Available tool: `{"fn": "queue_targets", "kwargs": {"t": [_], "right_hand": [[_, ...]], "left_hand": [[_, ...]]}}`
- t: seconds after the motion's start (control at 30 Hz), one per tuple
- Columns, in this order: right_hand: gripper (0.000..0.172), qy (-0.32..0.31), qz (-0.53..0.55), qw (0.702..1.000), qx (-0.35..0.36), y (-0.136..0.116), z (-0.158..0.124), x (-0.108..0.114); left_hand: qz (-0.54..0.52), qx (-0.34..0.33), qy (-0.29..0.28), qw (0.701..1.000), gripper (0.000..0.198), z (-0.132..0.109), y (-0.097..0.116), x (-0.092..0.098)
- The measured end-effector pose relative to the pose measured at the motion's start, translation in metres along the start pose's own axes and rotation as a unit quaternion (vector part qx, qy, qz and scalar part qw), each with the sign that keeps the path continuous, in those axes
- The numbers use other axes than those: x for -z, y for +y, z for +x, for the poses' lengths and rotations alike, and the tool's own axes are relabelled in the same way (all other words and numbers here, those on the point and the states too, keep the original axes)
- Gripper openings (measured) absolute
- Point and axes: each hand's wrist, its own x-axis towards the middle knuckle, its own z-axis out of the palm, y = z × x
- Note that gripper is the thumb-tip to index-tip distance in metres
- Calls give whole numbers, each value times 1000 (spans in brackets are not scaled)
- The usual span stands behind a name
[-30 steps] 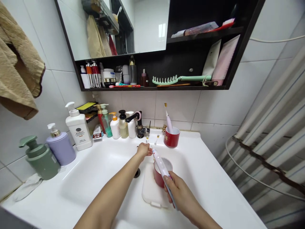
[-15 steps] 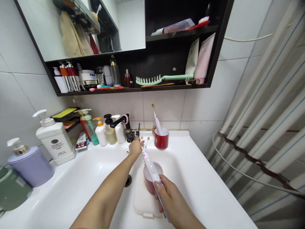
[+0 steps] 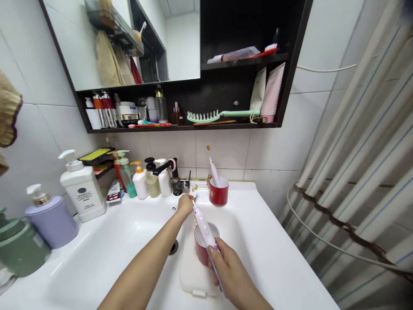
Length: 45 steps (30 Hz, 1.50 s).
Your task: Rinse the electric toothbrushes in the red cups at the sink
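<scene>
My right hand (image 3: pixel 230 269) is wrapped round the handle of an electric toothbrush (image 3: pixel 204 226), whose bare metal tip points away from me. Beyond that tip, my left hand (image 3: pixel 186 205) has its fingers pinched on a small brush head (image 3: pixel 195 189). Beneath the toothbrush, a red cup (image 3: pixel 200 252) stands on a pale plastic case (image 3: pixel 193 275) in the sink. Another red cup (image 3: pixel 218 194) on the back rim holds a second electric toothbrush (image 3: pixel 213 168) upright at a tilt.
A black faucet (image 3: pixel 176 176) rises at the sink's back edge. Several pump bottles (image 3: pixel 84 189) line the back and left. A dark shelf (image 3: pixel 180 128) with a green comb (image 3: pixel 206 116) hangs above. White pipes (image 3: pixel 355 150) stand at the right.
My left hand has come back a little from the rear rim, with the brush head now showing above its fingers. My view has shifted slightly up and left. My right hand keeps its grip.
</scene>
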Motion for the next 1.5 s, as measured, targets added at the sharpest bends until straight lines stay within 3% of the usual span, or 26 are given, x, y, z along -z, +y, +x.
{"fn": "queue_targets", "kwargs": {"t": [0.17, 0.3, 0.4, 0.93, 1.2, 1.5], "right_hand": [[24, -45, -6, 999, -23, 3, -5, -13], [23, -73, -18, 996, -47, 6, -8, -23], [24, -67, -26, 996, -54, 9, -7, -26], [31, -45, -12, 996, -73, 13, -5, -27], [27, -59, 48, 991, -109, 5, -5, -27], [27, -38, 22, 995, -84, 3, -5, -27]], "left_hand": [[-143, 64, -26, 987, 7, -44, 3, 42], [-309, 124, -53, 942, 7, -62, 8, 55], [-339, 134, -39, 930, 8, -65, 8, 55], [-309, 90, -17, 946, 10, -74, 3, 40], [-308, 94, -54, 945, 10, -79, 3, 35], [-300, 84, -58, 948, 11, -80, 4, 32]]}}
